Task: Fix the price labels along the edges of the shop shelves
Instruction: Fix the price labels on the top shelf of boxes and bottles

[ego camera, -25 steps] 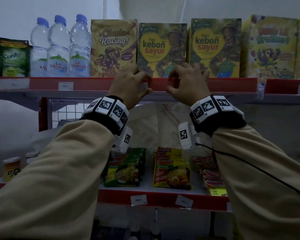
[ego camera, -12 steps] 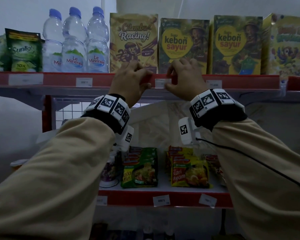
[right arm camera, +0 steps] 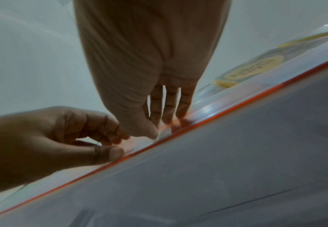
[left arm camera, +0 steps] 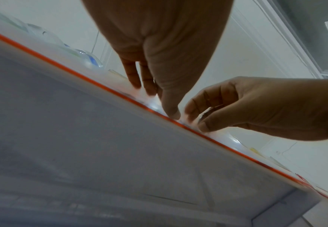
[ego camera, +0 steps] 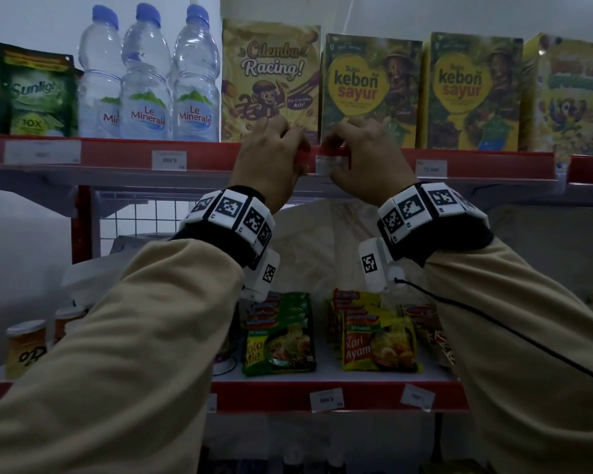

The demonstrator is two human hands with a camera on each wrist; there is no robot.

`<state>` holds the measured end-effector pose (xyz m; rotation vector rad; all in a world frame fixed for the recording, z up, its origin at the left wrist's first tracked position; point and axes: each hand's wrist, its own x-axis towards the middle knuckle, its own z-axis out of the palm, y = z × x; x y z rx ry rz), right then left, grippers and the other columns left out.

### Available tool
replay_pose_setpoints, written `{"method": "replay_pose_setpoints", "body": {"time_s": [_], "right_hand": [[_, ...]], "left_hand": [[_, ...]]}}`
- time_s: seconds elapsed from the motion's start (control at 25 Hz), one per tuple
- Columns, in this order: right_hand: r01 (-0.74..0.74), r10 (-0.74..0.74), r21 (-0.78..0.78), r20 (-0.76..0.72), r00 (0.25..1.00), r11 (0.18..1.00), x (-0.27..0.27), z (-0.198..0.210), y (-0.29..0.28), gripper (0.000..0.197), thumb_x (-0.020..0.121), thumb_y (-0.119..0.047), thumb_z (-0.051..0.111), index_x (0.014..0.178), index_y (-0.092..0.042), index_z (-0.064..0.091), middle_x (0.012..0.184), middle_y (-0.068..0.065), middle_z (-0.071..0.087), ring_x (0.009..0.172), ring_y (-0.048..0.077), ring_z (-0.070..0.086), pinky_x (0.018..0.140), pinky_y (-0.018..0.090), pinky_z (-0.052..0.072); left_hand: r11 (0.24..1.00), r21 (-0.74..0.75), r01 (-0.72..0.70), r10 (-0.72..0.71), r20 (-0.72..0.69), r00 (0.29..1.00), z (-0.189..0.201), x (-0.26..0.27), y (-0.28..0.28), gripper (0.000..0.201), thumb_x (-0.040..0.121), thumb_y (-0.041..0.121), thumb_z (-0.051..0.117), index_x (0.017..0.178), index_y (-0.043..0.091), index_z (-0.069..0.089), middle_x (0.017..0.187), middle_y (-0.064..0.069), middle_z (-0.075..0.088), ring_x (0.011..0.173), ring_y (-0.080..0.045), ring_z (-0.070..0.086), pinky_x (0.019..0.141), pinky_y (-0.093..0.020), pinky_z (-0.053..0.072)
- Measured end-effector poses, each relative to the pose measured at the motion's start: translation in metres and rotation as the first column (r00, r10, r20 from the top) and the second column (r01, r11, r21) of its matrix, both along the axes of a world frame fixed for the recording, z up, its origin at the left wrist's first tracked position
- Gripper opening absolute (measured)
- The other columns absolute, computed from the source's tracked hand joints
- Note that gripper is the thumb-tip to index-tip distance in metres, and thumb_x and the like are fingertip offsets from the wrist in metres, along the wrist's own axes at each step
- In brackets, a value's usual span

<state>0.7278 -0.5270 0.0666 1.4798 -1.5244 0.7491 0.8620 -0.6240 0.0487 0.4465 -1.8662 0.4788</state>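
A white price label (ego camera: pixel 329 164) sits in the clear strip on the red edge of the upper shelf (ego camera: pixel 117 155), below the cereal boxes. My left hand (ego camera: pixel 300 159) curls over the strip at the label's left end, thumb underneath. My right hand (ego camera: pixel 339 155) pinches the label's right part, fingers on top and thumb below. In the left wrist view my left hand (left arm camera: pixel 155 99) presses its thumb on the strip beside the right hand's fingers (left arm camera: pixel 196 106). In the right wrist view my right hand (right arm camera: pixel 160 127) holds the blurred label (right arm camera: pixel 165 132).
More labels sit on the upper edge at the left (ego camera: pixel 169 160) and right (ego camera: pixel 431 168). On the lower shelf edge one label (ego camera: pixel 326 399) is straight and another (ego camera: pixel 417 398) is tilted. Water bottles (ego camera: pixel 148 77), cereal boxes (ego camera: pixel 370 90) and noodle packs (ego camera: pixel 278 333) fill the shelves.
Both hands have drawn closer together on the upper shelf edge, and the label now shows between them. The head view has shifted a little.
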Motion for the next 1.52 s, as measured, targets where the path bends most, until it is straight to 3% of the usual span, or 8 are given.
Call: {"method": "replay_pose_setpoints", "body": {"time_s": [0.16,0.48,0.72,1.0,1.12,1.24,1.4,1.52], "right_hand": [[0.035,-0.035,0.007,-0.003,0.999,0.999,0.004,-0.001,-0.001,0.032,0.079,-0.016,0.059,0.111,-0.01,0.058,0.113,0.012,0.057,0.106,0.029,0.049,0.089,0.034,0.039],[0.092,-0.092,-0.011,0.006,0.996,0.996,0.01,-0.002,-0.008,0.032,0.078,-0.02,0.06,0.109,-0.013,0.055,0.112,0.012,0.056,0.108,0.029,0.043,0.091,0.039,0.038],[0.153,-0.157,0.069,0.051,0.986,0.986,0.018,0.012,-0.004,0.033,0.081,-0.041,0.063,0.101,-0.014,0.059,0.105,0.012,0.051,0.108,0.031,0.043,0.09,0.035,0.032],[-0.01,-0.012,0.106,0.207,0.978,0.994,0.017,0.026,0.002,0.024,0.091,-0.022,0.052,0.107,-0.009,0.064,0.104,0.009,0.064,0.099,0.023,0.058,0.079,0.031,0.043],[-0.255,0.309,-0.182,0.412,0.857,0.95,0.01,0.026,0.006,0.011,0.089,-0.014,0.059,0.094,-0.009,0.066,0.089,0.005,0.067,0.08,0.014,0.064,0.07,0.032,0.053],[-0.354,0.59,-0.511,0.432,0.682,0.783,0.008,0.016,0.003,0.012,0.08,-0.011,0.07,0.091,-0.007,0.065,0.088,0.014,0.07,0.08,0.023,0.07,0.071,0.04,0.059],[-0.365,0.663,-0.602,0.397,0.635,0.71,0.016,0.001,-0.014,0.018,0.073,-0.017,0.08,0.082,-0.011,0.065,0.08,0.007,0.07,0.077,0.021,0.069,0.073,0.04,0.058],[-0.424,0.739,-0.627,0.404,0.54,0.653,0.021,-0.005,-0.026,0.02,0.075,-0.013,0.079,0.082,-0.003,0.064,0.08,0.016,0.07,0.075,0.027,0.07,0.074,0.046,0.058]], "left_hand": [[1.0,0.021,-0.01,0.01,0.0,1.0,0.002,-0.002,0.002,0.033,0.082,0.019,0.069,0.112,0.014,0.058,0.117,-0.01,0.051,0.111,-0.028,0.044,0.095,-0.039,0.038],[0.999,-0.005,-0.036,0.036,-0.028,0.999,-0.001,-0.005,0.0,0.03,0.084,0.016,0.066,0.112,0.016,0.055,0.118,-0.008,0.05,0.111,-0.026,0.043,0.093,-0.034,0.035],[1.0,-0.01,-0.021,0.021,-0.038,0.999,-0.001,-0.004,0.0,0.03,0.083,0.018,0.066,0.111,0.017,0.055,0.116,-0.008,0.05,0.109,-0.026,0.043,0.09,-0.032,0.033],[1.0,-0.015,0.007,-0.007,-0.045,0.999,-0.001,-0.005,-0.004,0.028,0.084,0.021,0.064,0.11,0.018,0.055,0.116,-0.007,0.05,0.109,-0.026,0.043,0.091,-0.034,0.033],[1.0,-0.007,0.026,-0.026,-0.028,0.999,0.0,-0.005,-0.004,0.027,0.085,0.021,0.063,0.111,0.017,0.055,0.117,-0.008,0.049,0.109,-0.027,0.042,0.092,-0.033,0.031],[0.999,0.03,0.028,-0.028,0.02,0.999,0.004,-0.004,-0.005,0.029,0.085,0.022,0.064,0.112,0.018,0.055,0.119,-0.009,0.048,0.112,-0.028,0.04,0.095,-0.035,0.032],[0.977,0.095,0.191,-0.19,-0.014,0.982,0.011,0.0,-0.01,0.028,0.094,0.023,0.049,0.121,0.016,0.057,0.117,-0.012,0.052,0.112,-0.028,0.042,0.097,-0.033,0.028],[0.946,0.129,0.296,-0.29,-0.069,0.955,0.012,0.001,-0.013,0.03,0.1,0.031,0.043,0.107,0.008,0.061,0.101,-0.011,0.054,0.101,-0.026,0.045,0.091,-0.032,0.03]]}}
